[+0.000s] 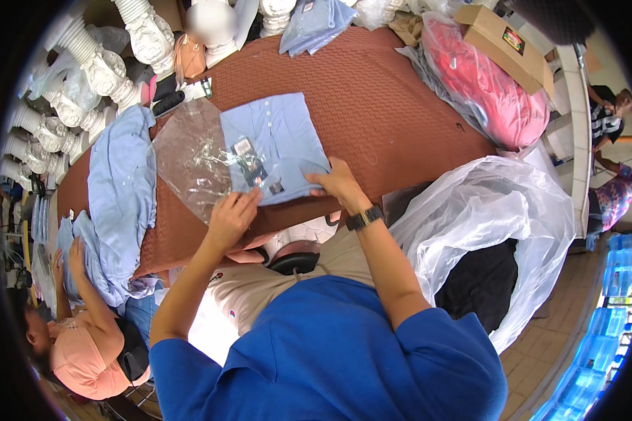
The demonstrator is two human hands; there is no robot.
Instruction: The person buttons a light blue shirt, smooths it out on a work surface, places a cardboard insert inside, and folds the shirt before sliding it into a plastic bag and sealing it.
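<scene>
A neatly folded light blue shirt [281, 130] lies on the brown-covered table in front of me, its buttons facing up. A clear plastic bag [193, 144] spreads out from its left side and overlaps the shirt's left part. Tags [249, 165] show through the glossy film. At the near left corner of the shirt, my left hand [235, 214] is closed with bent fingers on the bag's edge. My right hand [338, 184] grips the shirt's near right edge, thumb on top; the fingers beneath are partly hidden.
Unfolded blue shirts [123, 189] lie at the left, where a co-worker in a peach top [84, 354] handles cloth. Pink bagged goods [481, 81] and a cardboard box [505, 45] sit far right. A large plastic sack [484, 193] holding black cloth stands near right. White balusters [105, 70] line the far left.
</scene>
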